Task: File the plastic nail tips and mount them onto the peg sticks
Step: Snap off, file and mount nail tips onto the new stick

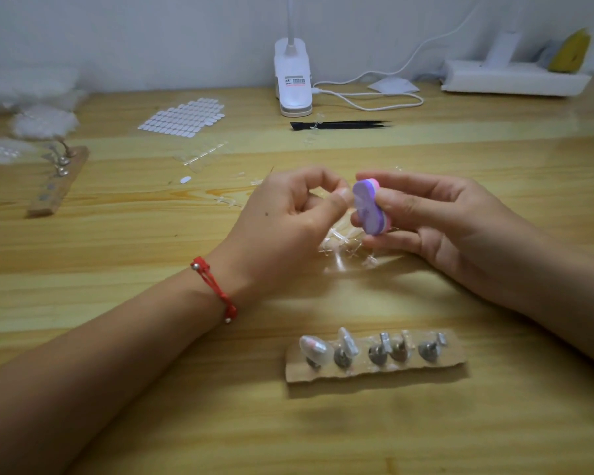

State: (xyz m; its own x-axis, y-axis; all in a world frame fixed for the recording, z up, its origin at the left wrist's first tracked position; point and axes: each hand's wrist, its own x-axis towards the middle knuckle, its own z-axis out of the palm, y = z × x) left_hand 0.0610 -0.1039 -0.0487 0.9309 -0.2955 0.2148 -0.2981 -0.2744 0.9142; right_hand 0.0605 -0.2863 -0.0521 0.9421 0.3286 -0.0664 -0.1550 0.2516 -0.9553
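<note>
Left hand [288, 214], red cord bracelet [213, 286] on the wrist, has thumb and forefinger curled into a pinch on a clear nail tip [341, 199]. The tip is see-through and blurred, so its shape is hard to read. Its edge sits against the purple face of a small buffer block [369, 207] with pink and white layers. Right hand [436, 214] grips the block, thumb on one edge and fingers wrapped behind. Both hands are held above the wooden table [151, 389], mid-frame.

Under the hands is a loose pile of clear tips [343, 245] with sprue bits. Nearer the camera, a cardboard strip [374, 373] carries a row of metal pegs [378, 351]. The leftmost peg has a mounted tip [314, 347]; the next may too, but it's blurry.

A second strip [57, 186] with pegs lies far left. At the back are a sheet of white adhesive tabs [182, 116], black tweezers [343, 125] and a white clip lamp [293, 80] with cable. Nothing lies between the hands and the near strip.
</note>
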